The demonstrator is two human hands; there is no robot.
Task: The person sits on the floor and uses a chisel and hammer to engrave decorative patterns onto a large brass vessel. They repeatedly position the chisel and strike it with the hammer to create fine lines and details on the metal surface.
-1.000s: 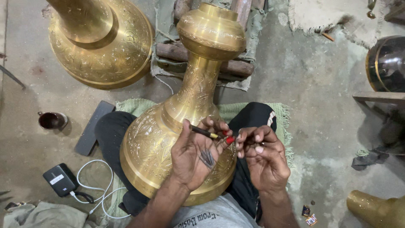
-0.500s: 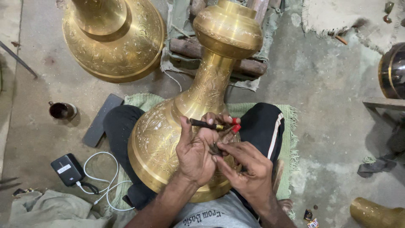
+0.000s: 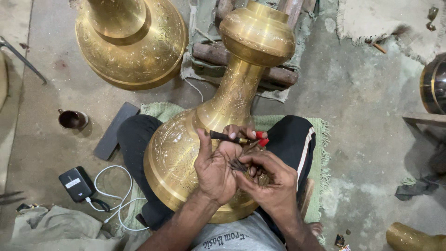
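Engraved vase (image 3: pixel 186 153): glossy brass; floor (image 3: pixel 362 102): rough matt concrete; mat (image 3: pixel 320 139): green woven cloth w/ frayed edge
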